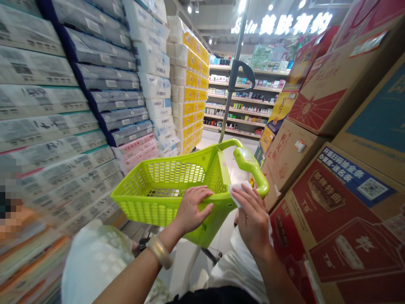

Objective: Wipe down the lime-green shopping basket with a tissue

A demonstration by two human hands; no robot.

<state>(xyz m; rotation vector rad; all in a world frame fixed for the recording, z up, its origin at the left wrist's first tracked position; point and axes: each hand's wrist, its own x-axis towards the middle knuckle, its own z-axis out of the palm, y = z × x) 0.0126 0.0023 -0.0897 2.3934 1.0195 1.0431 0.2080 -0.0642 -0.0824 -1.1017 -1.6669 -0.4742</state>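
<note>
I am wiping the handle (pixel 259 177): right hand (pixel 253 217) fingers closed on the wipe (pixel 236 192), left hand (pixel 192 209) clasping the basket (pixel 148 211); next needs steady pressure, I think

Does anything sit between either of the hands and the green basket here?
Yes, on one side. A white wipe lies under the right hand, pressed against the rear rim of the green basket just below its handle. The left hand rests bare on that rim, with nothing visible between.
</note>
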